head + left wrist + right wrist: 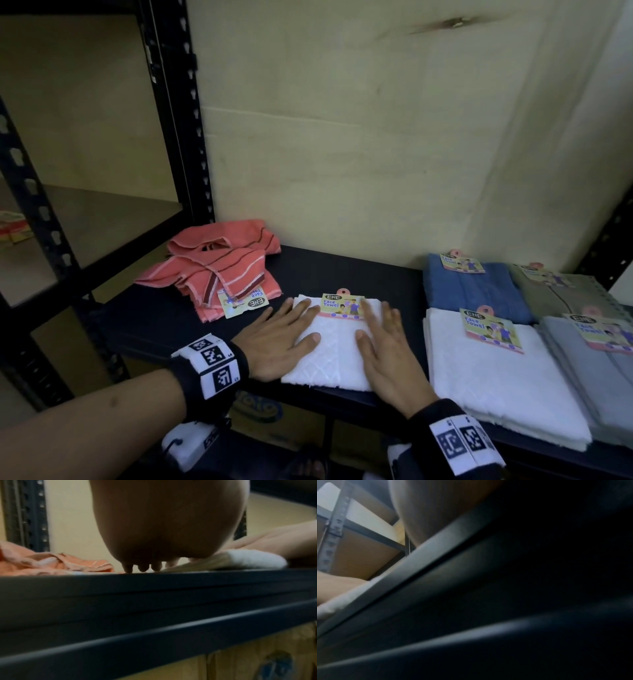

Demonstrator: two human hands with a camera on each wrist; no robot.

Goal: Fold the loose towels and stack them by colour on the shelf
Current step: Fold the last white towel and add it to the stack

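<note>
A small folded white towel [334,356] with a paper label lies on the dark shelf [164,318] near its front edge. My left hand [277,337] lies flat on the towel's left side, fingers straight. My right hand [383,346] lies flat on its right side. In the left wrist view the left hand [164,534] has its fingertips down on the shelf beside the white towel [248,559]. Loose salmon-pink striped towels [222,270] lie crumpled at the back left. The right wrist view is mostly dark, filled by the shelf edge [436,545].
To the right lie a folded white stack [496,383], a blue stack [476,291], a grey stack [596,380] and an olive stack [565,294]. A black upright post [181,113] stands at the left. The wall [376,137] closes the back. A cardboard box [257,666] sits below.
</note>
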